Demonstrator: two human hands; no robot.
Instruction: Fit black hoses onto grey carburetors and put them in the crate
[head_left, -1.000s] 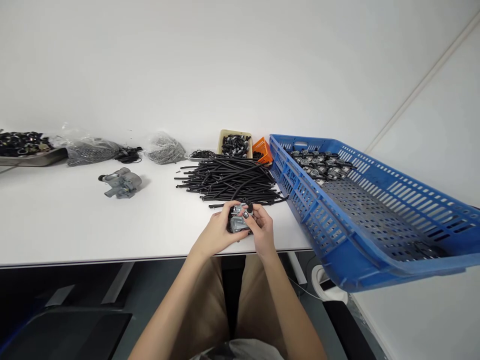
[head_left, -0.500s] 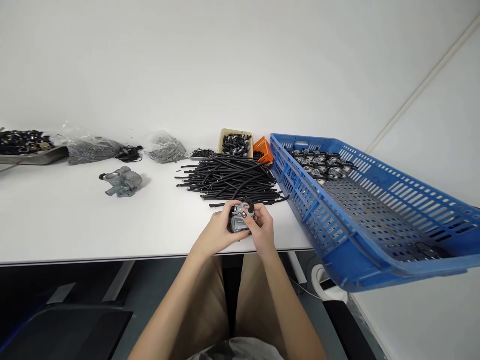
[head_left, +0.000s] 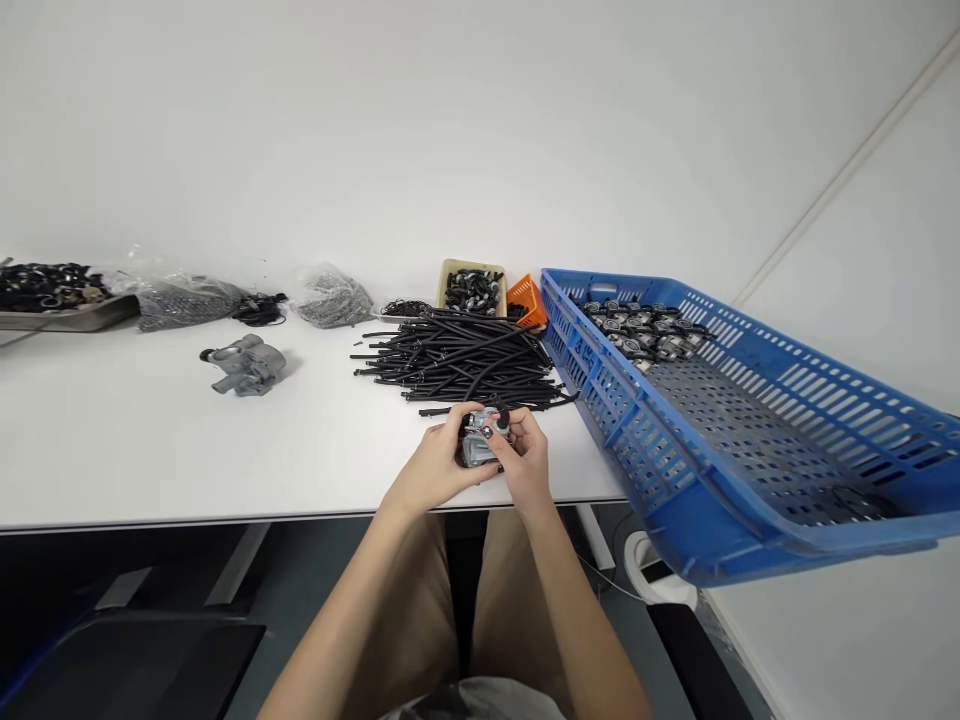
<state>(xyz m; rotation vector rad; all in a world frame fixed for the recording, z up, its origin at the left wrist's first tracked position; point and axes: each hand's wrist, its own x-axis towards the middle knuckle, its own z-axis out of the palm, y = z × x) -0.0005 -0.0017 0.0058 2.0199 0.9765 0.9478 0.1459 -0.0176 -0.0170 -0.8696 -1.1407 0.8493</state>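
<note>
Near the table's front edge I hold a small grey metal carburetor (head_left: 477, 450) with black parts on it. My left hand (head_left: 431, 462) is wrapped round its left side, the thumb below and the fingers behind. My right hand (head_left: 527, 462) grips the right side, with the thumb pressed on its upper face. The fingers hide part of the carburetor. Just beyond it lies a pile of black rubber hoses (head_left: 457, 360). A second grey carburetor (head_left: 247, 364) rests on the white table (head_left: 315, 450), off to the left.
On the right, a blue plastic crate (head_left: 637, 430) holds several carburetors (head_left: 649, 328) at its far end. Along the wall are a beige bin (head_left: 445, 275) of black parts, an orange basket (head_left: 531, 298), plastic bags (head_left: 330, 296) of small parts, and a metal tray (head_left: 97, 318).
Both hands stay almost in place on the carburetor. The right thumb and the carburetor shift very slightly; nothing else has moved.
</note>
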